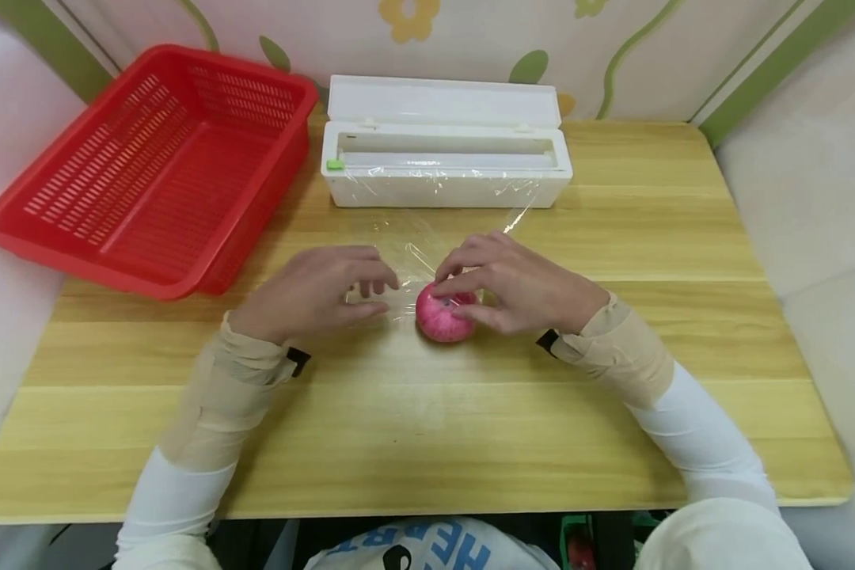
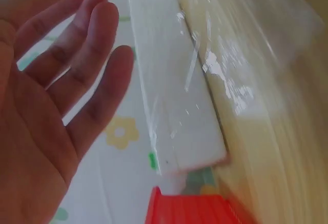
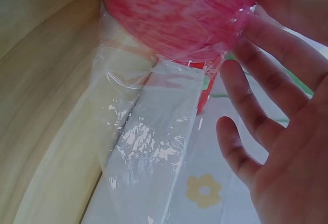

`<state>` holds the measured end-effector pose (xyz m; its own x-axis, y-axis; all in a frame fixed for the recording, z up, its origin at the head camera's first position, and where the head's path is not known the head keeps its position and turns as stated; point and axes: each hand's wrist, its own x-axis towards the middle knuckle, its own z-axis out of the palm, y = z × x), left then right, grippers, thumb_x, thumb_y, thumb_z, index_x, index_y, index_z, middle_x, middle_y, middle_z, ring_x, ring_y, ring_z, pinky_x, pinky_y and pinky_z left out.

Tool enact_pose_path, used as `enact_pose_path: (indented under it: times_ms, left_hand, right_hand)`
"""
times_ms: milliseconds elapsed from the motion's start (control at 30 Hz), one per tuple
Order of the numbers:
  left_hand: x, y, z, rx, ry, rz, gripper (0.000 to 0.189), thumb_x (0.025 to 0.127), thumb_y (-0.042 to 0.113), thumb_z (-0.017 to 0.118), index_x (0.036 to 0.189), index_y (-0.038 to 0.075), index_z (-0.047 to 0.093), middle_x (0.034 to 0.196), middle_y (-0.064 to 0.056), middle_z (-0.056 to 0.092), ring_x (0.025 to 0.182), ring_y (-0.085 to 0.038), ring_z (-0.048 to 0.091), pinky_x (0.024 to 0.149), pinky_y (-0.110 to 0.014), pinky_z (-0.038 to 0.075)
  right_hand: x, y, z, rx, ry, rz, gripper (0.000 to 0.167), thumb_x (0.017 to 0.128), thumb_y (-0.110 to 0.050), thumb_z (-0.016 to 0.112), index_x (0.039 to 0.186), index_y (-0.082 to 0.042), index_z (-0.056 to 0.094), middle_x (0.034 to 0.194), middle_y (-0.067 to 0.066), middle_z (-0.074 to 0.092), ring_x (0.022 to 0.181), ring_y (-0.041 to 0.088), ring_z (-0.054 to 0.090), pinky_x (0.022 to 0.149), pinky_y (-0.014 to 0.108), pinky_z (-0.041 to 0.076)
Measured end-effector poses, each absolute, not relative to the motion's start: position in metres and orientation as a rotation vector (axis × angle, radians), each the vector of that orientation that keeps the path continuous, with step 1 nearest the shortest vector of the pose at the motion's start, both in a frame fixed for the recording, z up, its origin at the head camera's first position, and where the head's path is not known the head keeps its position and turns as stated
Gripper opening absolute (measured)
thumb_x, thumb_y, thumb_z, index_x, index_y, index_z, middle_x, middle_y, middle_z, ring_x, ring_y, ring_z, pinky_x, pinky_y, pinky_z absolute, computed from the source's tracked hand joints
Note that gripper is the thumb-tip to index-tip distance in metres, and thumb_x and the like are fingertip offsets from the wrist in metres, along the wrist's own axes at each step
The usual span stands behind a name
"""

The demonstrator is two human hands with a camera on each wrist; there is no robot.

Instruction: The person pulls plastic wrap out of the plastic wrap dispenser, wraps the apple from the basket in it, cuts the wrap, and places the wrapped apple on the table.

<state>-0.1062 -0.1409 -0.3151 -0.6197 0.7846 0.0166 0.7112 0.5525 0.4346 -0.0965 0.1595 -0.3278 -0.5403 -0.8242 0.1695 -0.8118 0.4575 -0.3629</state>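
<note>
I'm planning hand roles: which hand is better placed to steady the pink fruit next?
Probably the right hand: its thumb and fingertips are at the pink fruit, while the left hand is apart from it.

Clear plastic film [image 1: 409, 249], glossy and crinkled, smooth pink fruit [image 1: 442, 323] with a shiny streaked skin, white box [image 1: 442, 101] in smooth plastic, red basket [image 1: 114, 178] in slotted plastic with a slight sheen, wood-grained counter [image 1: 413, 451] that reflects softly, white cloth sleeves [image 1: 691, 427]

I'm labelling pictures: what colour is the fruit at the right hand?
The fruit is pinkish red with paler streaks, best seen in the right wrist view.
</note>
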Motion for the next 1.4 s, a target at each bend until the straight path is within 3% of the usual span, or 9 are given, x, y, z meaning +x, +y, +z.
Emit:
enact_pose_path:
  times_ms: [133,333,400,633,967,1400]
  left_hand:
    - [-0.108,-0.155,-0.319,1.121,2.575,0.453,0.015,0.091,0.016,0.083,0.105,0.018,0.078,0.095,0.003,0.074,0.087,-0.014,0.067,0.077,-0.036,0.057]
    - [-0.103,-0.171,-0.327,0.967,2.517,0.288,0.029,0.085,0.024,0.087,0.110,0.023,0.073,0.109,0.002,0.067,0.098,-0.018,0.064,0.088,-0.044,0.056]
    - [-0.101,-0.175,-0.330,0.966,2.527,0.261,0.031,0.084,0.023,0.087,0.112,0.023,0.072,0.110,0.001,0.064,0.097,-0.019,0.064,0.087,-0.044,0.056]
    - [-0.102,-0.176,-0.343,1.093,2.562,0.257,0.022,0.085,0.012,0.084,0.099,0.022,0.071,0.097,0.001,0.062,0.083,-0.015,0.059,0.075,-0.035,0.053]
    - [-0.097,-0.182,-0.346,1.298,2.635,0.359,0.023,0.089,0.003,0.081,0.081,0.021,0.069,0.084,0.005,0.059,0.077,-0.008,0.054,0.068,-0.026,0.048]
    - [-0.074,-0.169,-0.312,1.563,2.904,0.197,0.014,0.089,0.000,0.077,0.086,0.008,0.065,0.084,-0.006,0.063,0.063,-0.019,0.053,0.058,-0.031,0.051]
  right_hand:
    - [-0.096,0.161,-0.328,-1.456,2.657,-0.662,0.029,0.095,-0.025,0.079,0.124,-0.021,0.080,0.122,-0.002,0.075,0.118,0.023,0.061,0.112,0.051,0.041]
    - [-0.093,0.163,-0.328,-1.423,2.655,-0.714,0.028,0.095,-0.026,0.079,0.122,-0.022,0.080,0.121,-0.003,0.075,0.117,0.022,0.061,0.111,0.051,0.041]
    - [-0.093,0.163,-0.329,-1.416,2.653,-0.721,0.028,0.095,-0.025,0.079,0.122,-0.022,0.080,0.121,-0.003,0.075,0.118,0.022,0.061,0.112,0.052,0.041]
    - [-0.093,0.163,-0.331,-1.433,2.656,-0.728,0.029,0.093,-0.023,0.080,0.122,-0.022,0.080,0.122,-0.003,0.074,0.118,0.022,0.060,0.111,0.051,0.041]
    - [-0.093,0.160,-0.330,-1.455,2.654,-0.735,0.028,0.094,-0.024,0.080,0.122,-0.021,0.080,0.121,-0.002,0.074,0.117,0.023,0.060,0.112,0.051,0.041]
    - [-0.095,0.161,-0.331,-1.435,2.640,-0.726,0.030,0.092,-0.021,0.080,0.123,-0.022,0.080,0.122,-0.003,0.073,0.120,0.022,0.060,0.114,0.051,0.040]
